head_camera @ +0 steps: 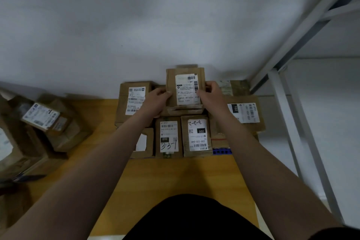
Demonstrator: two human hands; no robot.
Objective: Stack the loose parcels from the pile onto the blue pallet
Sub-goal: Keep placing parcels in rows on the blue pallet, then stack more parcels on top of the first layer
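Brown cardboard parcel with white label (186, 89) gripped at side edges by left hand (158, 100) and right hand (210, 96), over labelled boxes (196, 136) on blue plastic pallet (222, 151).

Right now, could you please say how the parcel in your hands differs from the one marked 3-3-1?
The held parcel is gripped by the left hand and right hand, higher up; the 3-3-1 parcel lies untouched in the front row. Only the 3-3-1 parcel bears handwriting. Both are brown cardboard, white-labelled.

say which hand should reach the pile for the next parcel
Left, probably. The pile lies left of the left hand, farther from the right hand. Both grip the held parcel now.
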